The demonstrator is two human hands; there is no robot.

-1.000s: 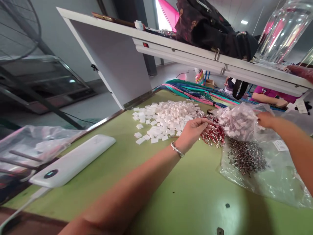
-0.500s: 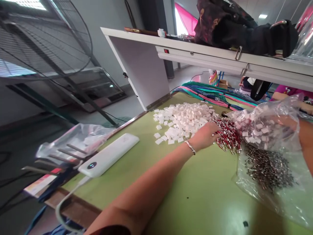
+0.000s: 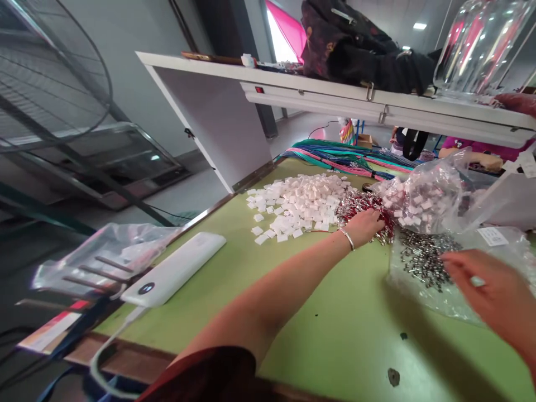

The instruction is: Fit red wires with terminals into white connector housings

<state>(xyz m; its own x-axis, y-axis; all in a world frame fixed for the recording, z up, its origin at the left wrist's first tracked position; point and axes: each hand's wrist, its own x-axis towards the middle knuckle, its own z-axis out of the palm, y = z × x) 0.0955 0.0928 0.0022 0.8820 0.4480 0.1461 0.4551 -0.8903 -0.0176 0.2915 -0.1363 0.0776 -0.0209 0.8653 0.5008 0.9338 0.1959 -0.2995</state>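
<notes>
My left hand (image 3: 365,225), with a bracelet at its wrist, rests on the pile of small red-and-silver parts (image 3: 355,205); its fingertips are too small and tucked in to read. White square pieces (image 3: 301,198) lie heaped left of that pile. My right hand (image 3: 486,279) is over the right side, thumb and fingers curled toward each other, with a small whitish spot between them. Beside its fingertips, dark metal pins (image 3: 427,257) lie on a clear plastic bag (image 3: 498,257). Another clear bag of white pieces (image 3: 422,201) stands behind the pins.
A white power bank (image 3: 180,268) with a cable lies on the green table (image 3: 335,340) at left. Bundled coloured wires (image 3: 335,156) run along the back. Overhead is a white shelf (image 3: 209,66) with a dark bag (image 3: 360,50). A fan (image 3: 54,84) stands left.
My right hand has come from behind the bag of white pieces to the front, near the pins. My left hand has moved slightly right along the red pile. The view has shifted to the right.
</notes>
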